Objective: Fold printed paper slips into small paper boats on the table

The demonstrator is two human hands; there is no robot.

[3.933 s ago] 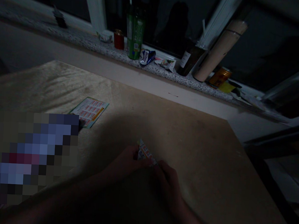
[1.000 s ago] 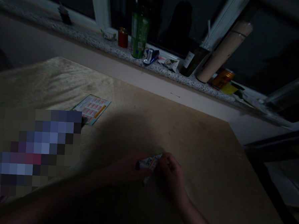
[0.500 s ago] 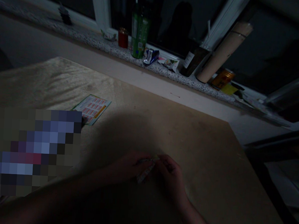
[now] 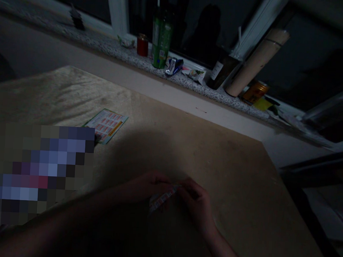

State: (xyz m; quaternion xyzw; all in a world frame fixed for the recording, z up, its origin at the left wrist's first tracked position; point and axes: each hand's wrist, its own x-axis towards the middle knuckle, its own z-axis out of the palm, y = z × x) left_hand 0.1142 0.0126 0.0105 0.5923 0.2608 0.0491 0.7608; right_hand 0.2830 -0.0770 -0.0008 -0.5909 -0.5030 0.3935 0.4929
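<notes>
Low in the head view, my left hand (image 4: 154, 186) and my right hand (image 4: 195, 198) meet over the tan surface. Between them is a folded piece of printed paper (image 4: 162, 197), pale with red marks. Both hands pinch it, the left from above and the right at its upper right end. Its lower left end sticks out below my left fingers. Deep shadow hides the fingertips. A printed card (image 4: 107, 125) with a green edge and rows of red boxes lies farther off to the left, apart from both hands.
Pixels blur an area (image 4: 51, 164) at the left. Behind the tan surface (image 4: 227, 169), a speckled windowsill (image 4: 106, 50) carries a red jar (image 4: 142, 45), a green bottle (image 4: 161, 41), crumpled wrappers (image 4: 174, 66), a dark container (image 4: 222, 71), a beige tube (image 4: 257, 64) and an orange can (image 4: 256, 92).
The folded paper has turned, so more of its printed side shows as a longer strip toward the lower left. My left fingers have shifted slightly along it; my right hand has barely moved.
</notes>
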